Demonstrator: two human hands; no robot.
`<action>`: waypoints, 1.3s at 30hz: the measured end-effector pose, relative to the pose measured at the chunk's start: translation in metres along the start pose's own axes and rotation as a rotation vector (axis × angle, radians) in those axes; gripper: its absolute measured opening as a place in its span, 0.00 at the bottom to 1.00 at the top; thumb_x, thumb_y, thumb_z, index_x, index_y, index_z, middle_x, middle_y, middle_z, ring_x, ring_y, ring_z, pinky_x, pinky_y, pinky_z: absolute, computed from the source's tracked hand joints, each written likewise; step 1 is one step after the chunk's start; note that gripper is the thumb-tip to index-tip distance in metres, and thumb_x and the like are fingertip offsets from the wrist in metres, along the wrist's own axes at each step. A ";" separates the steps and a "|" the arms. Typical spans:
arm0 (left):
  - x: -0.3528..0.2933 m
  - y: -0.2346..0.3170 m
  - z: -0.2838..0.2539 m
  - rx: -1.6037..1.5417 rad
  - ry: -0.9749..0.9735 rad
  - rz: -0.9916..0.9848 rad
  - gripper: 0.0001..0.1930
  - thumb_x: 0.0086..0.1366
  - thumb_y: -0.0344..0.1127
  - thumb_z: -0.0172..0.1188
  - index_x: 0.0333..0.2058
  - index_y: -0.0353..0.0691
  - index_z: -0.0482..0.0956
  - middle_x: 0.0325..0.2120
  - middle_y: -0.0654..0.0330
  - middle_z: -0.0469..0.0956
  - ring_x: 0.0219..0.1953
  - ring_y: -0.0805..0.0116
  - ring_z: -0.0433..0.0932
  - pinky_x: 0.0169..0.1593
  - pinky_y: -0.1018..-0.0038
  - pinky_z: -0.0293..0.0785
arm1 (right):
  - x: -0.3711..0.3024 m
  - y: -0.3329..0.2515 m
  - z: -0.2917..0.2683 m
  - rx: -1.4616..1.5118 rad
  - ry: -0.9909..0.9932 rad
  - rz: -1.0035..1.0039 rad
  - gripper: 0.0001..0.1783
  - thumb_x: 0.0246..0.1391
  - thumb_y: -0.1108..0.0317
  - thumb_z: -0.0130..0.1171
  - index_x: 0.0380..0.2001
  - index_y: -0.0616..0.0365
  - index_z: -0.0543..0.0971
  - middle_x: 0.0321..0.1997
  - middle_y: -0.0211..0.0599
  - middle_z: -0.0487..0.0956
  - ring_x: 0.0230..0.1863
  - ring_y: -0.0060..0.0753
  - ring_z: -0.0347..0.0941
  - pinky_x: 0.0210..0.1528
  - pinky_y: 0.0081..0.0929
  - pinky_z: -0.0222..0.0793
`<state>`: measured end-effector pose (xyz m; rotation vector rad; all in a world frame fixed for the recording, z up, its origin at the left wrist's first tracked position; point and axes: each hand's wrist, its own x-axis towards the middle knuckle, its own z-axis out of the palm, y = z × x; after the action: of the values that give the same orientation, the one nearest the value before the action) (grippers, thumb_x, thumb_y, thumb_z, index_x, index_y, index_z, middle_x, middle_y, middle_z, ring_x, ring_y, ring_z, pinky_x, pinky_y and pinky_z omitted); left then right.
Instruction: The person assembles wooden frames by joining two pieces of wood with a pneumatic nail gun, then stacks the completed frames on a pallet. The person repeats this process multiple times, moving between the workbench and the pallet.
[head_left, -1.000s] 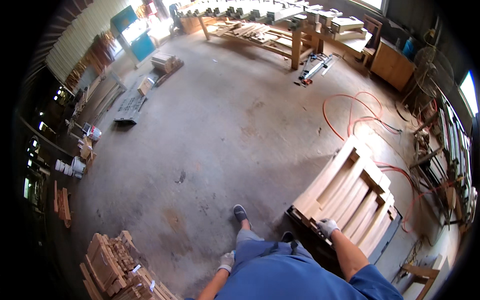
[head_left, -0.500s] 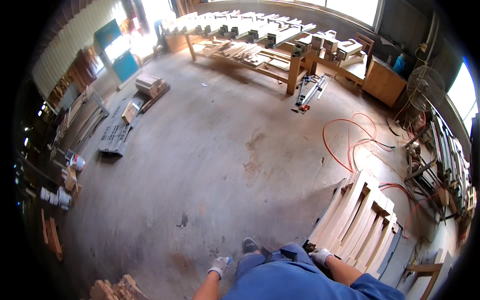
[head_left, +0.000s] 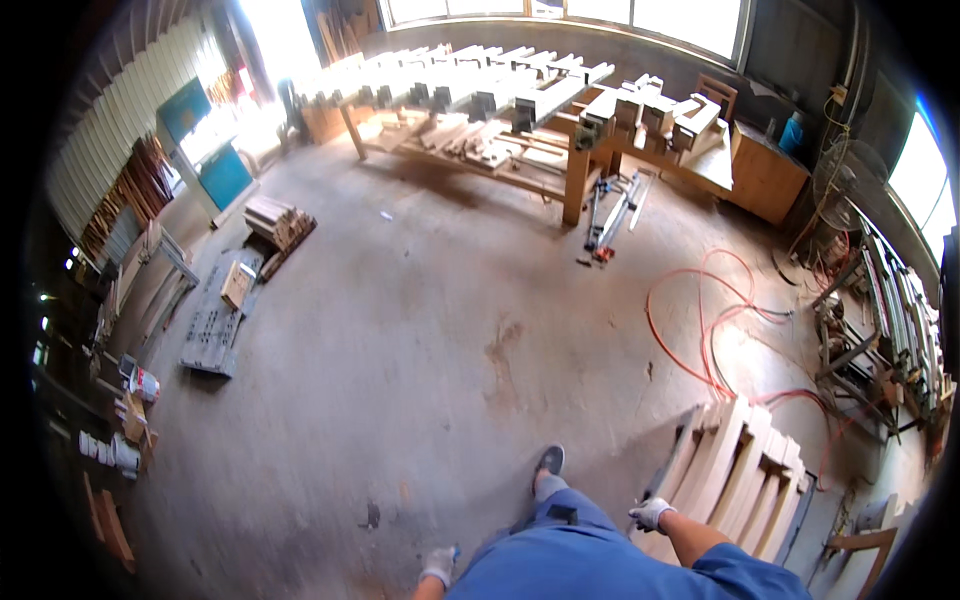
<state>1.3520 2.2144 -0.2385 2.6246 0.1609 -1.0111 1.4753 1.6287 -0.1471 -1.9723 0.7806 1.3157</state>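
My left hand (head_left: 438, 564), in a pale work glove, hangs low beside my blue clothing. Its fingers are curled, and a small blue spot shows at their tips, too small to name. My right hand (head_left: 652, 514), gloved too, is held at the near left edge of a stack of pale wooden pieces (head_left: 722, 470). Its fingers are bent inward with nothing visible sticking out; whether it touches the wood is unclear. One shoe (head_left: 550, 459) is stepping out in front of me on the concrete floor.
Ahead, a long wooden workbench (head_left: 574, 190) carries rows of pale timber; bar clamps (head_left: 606, 225) lie by its leg. An orange hose (head_left: 652, 312) loops across the floor at right. A grey pallet (head_left: 208, 325), stacked wood (head_left: 278, 222) and white buckets (head_left: 108, 452) stand at left.
My view has shifted as I step; a foot now reaches farther ahead. My left hand sits lower in view. The wood stack and my right hand appear closer together near the lower right.
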 end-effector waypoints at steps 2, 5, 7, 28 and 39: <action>0.019 0.010 0.004 0.163 -0.053 0.074 0.16 0.74 0.43 0.46 0.45 0.48 0.83 0.38 0.48 0.86 0.41 0.46 0.86 0.45 0.53 0.82 | 0.029 -0.043 -0.035 -0.200 -0.042 -0.009 0.23 0.63 0.54 0.64 0.48 0.65 0.83 0.41 0.43 0.87 0.35 0.38 0.85 0.35 0.35 0.82; 0.064 0.041 -0.023 0.081 -0.073 0.044 0.16 0.74 0.43 0.46 0.45 0.48 0.83 0.38 0.48 0.86 0.41 0.46 0.86 0.45 0.54 0.82 | 0.049 -0.132 -0.085 0.072 0.144 -0.190 0.20 0.62 0.52 0.63 0.37 0.61 0.86 0.29 0.38 0.85 0.29 0.32 0.82 0.31 0.32 0.79; 0.095 0.050 -0.051 0.054 -0.035 0.050 0.16 0.74 0.44 0.46 0.46 0.48 0.82 0.39 0.48 0.86 0.41 0.45 0.86 0.45 0.54 0.82 | 0.036 -0.209 -0.130 0.046 0.148 -0.312 0.18 0.61 0.54 0.65 0.37 0.59 0.87 0.28 0.34 0.85 0.26 0.29 0.80 0.28 0.30 0.76; 0.486 0.262 -0.430 0.079 -0.320 0.142 0.27 0.77 0.56 0.43 0.55 0.43 0.83 0.56 0.47 0.80 0.59 0.47 0.79 0.63 0.54 0.73 | 0.226 -0.093 -0.195 -0.353 0.057 -0.142 0.26 0.68 0.40 0.42 0.64 0.24 0.77 0.63 0.31 0.81 0.65 0.38 0.76 0.64 0.29 0.70; 0.619 0.469 -0.631 -0.379 -0.021 0.155 0.16 0.69 0.46 0.64 0.46 0.41 0.86 0.36 0.60 0.86 0.36 0.69 0.82 0.44 0.70 0.77 | 0.244 -0.199 -0.236 -0.191 0.192 -0.217 0.25 0.66 0.41 0.46 0.58 0.33 0.82 0.62 0.32 0.81 0.62 0.39 0.78 0.64 0.30 0.71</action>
<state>2.3135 1.9790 -0.0927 2.2448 0.1276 -0.8603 1.8385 1.5388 -0.2699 -2.2891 0.5230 1.1194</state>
